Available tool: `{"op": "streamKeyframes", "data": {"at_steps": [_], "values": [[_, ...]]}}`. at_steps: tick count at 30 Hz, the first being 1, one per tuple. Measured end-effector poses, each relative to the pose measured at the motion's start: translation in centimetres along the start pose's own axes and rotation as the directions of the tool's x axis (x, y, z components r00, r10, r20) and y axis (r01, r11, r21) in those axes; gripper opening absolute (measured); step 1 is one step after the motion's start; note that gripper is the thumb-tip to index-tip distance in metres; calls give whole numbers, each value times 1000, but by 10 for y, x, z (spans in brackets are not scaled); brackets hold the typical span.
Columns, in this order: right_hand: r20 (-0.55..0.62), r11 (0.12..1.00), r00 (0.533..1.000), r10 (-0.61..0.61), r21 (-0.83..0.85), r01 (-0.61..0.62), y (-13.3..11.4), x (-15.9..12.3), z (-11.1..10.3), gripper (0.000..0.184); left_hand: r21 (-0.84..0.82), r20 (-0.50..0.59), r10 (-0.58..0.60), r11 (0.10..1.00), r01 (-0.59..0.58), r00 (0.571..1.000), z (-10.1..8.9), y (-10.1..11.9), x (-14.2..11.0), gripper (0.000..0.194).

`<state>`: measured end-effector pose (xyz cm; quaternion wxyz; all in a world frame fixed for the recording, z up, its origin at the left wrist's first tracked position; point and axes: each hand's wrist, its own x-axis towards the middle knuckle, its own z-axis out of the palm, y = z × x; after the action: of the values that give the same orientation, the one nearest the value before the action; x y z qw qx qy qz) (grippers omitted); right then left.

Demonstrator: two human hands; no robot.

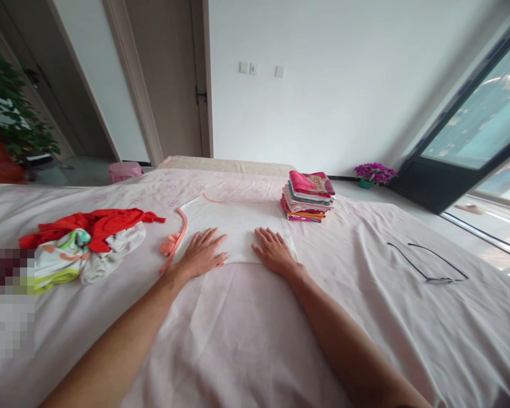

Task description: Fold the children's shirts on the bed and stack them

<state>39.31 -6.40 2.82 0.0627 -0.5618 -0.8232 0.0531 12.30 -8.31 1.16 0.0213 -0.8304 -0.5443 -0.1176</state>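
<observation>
A white garment with coral trim [238, 218] lies spread on the pale pink sheet [238, 340], its trimmed edge and a coral ruffle or bow to the left. Flat on its left part rests my left hand [203, 252], fingers spread. My right hand [274, 249] presses on the right part, also with fingers stretched out. Neither hand grips anything. Just beyond my right hand stands a stack of folded clothes [308, 198], a pink printed piece on top. What kind of garment the white one is, I cannot tell for sure.
Left of the garment is a loose heap of red, white and printed clothes [89, 238]. Eyeglasses [444, 279] lie on the sheet at right. Beyond the bed are a pink stool [125, 171], purple flowers in a green pot [372, 174] and a door [170, 73].
</observation>
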Motion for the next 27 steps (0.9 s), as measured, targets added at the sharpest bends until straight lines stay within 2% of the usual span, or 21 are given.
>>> {"op": "streamKeyframes", "data": {"at_steps": [5,10,20,24,27], "values": [[20,998,998,61,-1,-61,-14,-5,-3,71,37,42,-5,999,3,999,-1,-3,-1,65],[33,999,999,20,-39,-19,-23,-6,-1,73,33,69,-3,999,1,998,2,-4,-1,68],[-15,969,976,216,-117,-216,24,3,3,68,3,87,-12,1000,12,996,-2,-3,-4,63],[-38,966,972,231,-112,-234,29,3,5,66,-29,107,10,1000,-7,994,-4,-3,-7,60],[-45,969,973,224,-99,-228,29,3,5,66,-110,111,81,992,-69,991,-12,-8,-17,58]]}}
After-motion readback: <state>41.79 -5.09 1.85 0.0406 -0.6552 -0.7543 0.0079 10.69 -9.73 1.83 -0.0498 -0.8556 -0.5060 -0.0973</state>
